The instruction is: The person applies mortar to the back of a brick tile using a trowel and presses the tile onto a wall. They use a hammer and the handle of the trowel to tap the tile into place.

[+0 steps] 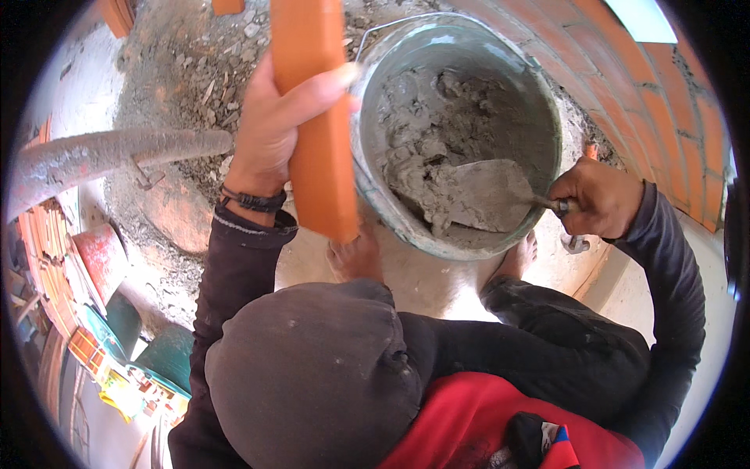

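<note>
My left hand (277, 125) grips a long orange brick (316, 180), held upright in the picture beside the left rim of a grey bucket (555, 117) with a wire handle. The bucket holds wet grey mortar (422, 109). My right hand (594, 199) is closed on the handle of a trowel (488, 195), whose mortar-coated blade rests in the mortar toward the bucket's lower right. My bare feet (351, 258) show just below the bucket.
A brick wall (656, 109) curves along the right. At left are a dusty metal pole (94, 160), rubble (203, 86), a red-and-white container (101, 262), stacked orange pieces (47, 258) and green objects (160, 352). More orange bricks (117, 16) stand at the top left.
</note>
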A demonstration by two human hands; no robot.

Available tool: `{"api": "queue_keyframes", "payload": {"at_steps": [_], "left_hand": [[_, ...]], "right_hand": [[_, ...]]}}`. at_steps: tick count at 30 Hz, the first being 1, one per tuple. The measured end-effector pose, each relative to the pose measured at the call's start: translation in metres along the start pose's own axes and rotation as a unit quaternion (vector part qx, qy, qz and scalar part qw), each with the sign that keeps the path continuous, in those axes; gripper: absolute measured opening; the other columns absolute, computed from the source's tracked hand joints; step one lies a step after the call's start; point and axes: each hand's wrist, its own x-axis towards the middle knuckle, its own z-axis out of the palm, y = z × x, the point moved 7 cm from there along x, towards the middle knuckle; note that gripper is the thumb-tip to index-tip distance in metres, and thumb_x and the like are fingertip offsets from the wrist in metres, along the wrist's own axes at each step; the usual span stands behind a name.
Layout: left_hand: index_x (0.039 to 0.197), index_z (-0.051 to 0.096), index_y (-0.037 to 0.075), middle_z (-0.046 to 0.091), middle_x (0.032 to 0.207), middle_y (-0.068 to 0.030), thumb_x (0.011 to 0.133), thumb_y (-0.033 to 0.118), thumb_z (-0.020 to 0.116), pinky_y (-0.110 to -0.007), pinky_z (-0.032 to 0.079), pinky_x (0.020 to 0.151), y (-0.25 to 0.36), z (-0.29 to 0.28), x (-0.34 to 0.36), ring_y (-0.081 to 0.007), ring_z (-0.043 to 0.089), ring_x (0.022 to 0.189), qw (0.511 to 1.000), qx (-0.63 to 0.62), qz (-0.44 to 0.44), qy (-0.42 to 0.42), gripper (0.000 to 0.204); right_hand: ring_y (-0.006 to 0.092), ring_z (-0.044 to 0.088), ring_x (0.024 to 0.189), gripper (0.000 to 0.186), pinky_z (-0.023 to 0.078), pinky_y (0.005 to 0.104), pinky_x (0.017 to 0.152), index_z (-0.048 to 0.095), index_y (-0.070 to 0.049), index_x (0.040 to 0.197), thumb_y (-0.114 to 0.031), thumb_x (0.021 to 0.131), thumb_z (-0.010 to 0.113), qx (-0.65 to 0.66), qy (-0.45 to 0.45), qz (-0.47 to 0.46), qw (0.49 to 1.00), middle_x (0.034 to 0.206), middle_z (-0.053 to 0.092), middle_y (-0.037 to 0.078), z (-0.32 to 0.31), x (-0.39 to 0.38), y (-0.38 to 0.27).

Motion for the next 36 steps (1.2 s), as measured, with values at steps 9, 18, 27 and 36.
{"api": "queue_keyframes", "payload": {"at_steps": [9,18,27,36], "left_hand": [[0.150,0.026,-0.003,0.047,0.103,-0.0072,0.081,0.033,0.063,-0.031,0.044,0.078,0.033,0.001,0.006,-0.0175,0.048,0.090,0.954,-0.252,0.108,-0.119,0.087],[0.138,0.042,-0.003,0.046,0.103,-0.0089,0.090,0.051,0.056,-0.035,0.040,0.079,0.033,0.001,0.011,-0.0203,0.046,0.090,0.930,-0.351,0.086,-0.065,0.074],[0.145,0.037,0.001,0.056,0.118,-0.0137,0.100,0.063,0.036,-0.046,0.048,0.093,0.036,0.006,0.002,-0.0284,0.056,0.104,0.964,-0.241,0.115,-0.008,0.078],[0.145,0.040,0.009,0.052,0.137,-0.0099,0.102,0.057,0.036,-0.046,0.041,0.106,0.027,0.070,0.005,-0.0257,0.052,0.124,0.918,-0.378,0.091,-0.072,0.064]], "right_hand": [[0.0169,0.050,0.056,0.013,0.040,0.0368,0.053,0.060,0.003,0.072,-0.010,0.072,0.061,0.154,0.060,0.026,0.986,0.058,0.052,0.009,0.001,-0.037,0.025],[0.0160,0.048,0.055,0.013,0.040,0.0369,0.054,0.059,0.004,0.072,-0.009,0.073,0.061,0.120,0.168,0.003,0.979,0.056,0.049,0.008,0.008,-0.049,0.027],[0.0088,0.049,0.049,0.007,0.039,0.0278,0.045,0.061,0.001,0.078,-0.006,0.079,0.059,0.240,0.196,0.046,0.949,0.059,0.053,0.001,0.014,-0.070,0.027],[0.0117,0.056,0.064,0.038,0.048,0.0259,0.058,0.056,0.003,0.115,0.013,0.079,0.053,0.444,0.246,-0.125,0.852,0.086,0.061,0.006,0.000,-0.098,-0.078]]}}
